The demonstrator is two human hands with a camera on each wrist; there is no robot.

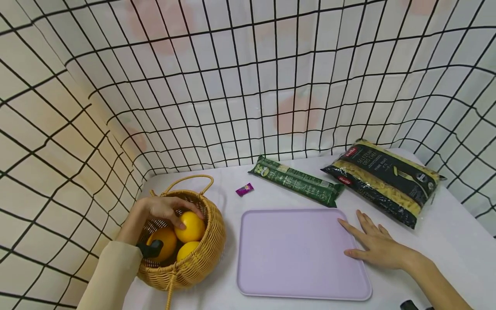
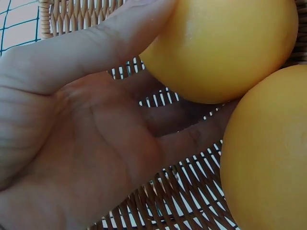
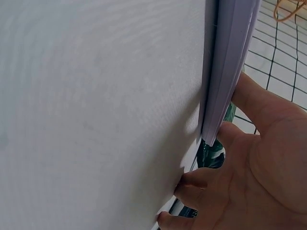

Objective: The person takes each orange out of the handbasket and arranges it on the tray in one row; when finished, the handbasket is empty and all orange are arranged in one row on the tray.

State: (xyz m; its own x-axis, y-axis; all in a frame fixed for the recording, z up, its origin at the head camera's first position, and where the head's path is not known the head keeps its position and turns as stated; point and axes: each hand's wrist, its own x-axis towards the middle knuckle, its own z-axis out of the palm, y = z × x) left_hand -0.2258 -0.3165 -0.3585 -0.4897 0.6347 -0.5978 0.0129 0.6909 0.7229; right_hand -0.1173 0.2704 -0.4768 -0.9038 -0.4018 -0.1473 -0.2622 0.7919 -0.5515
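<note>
At the left, my left hand (image 1: 164, 209) reaches into a round wicker basket (image 1: 215, 232). Its thumb and fingers are curled round the upper orange (image 1: 190, 227), a smooth yellow fruit. In the left wrist view the thumb lies on that orange (image 2: 220, 48) and a second yellow fruit (image 2: 268, 148) sits against it. A deeper-coloured orange (image 1: 164, 243) lies beneath the wrist. My right hand (image 1: 373, 245) is spread at the right edge of a lilac tray (image 1: 298, 254), thumb and index finger touching its rim; the other fingers rest on the table.
Behind the tray lies a long green packet (image 1: 296, 181). A black bag of penne pasta (image 1: 383, 181) is at the back right, and a small purple wrapped sweet (image 1: 244, 189) lies right of the basket handle (image 1: 207, 185). Black wire mesh (image 1: 248, 82) encloses the back and sides.
</note>
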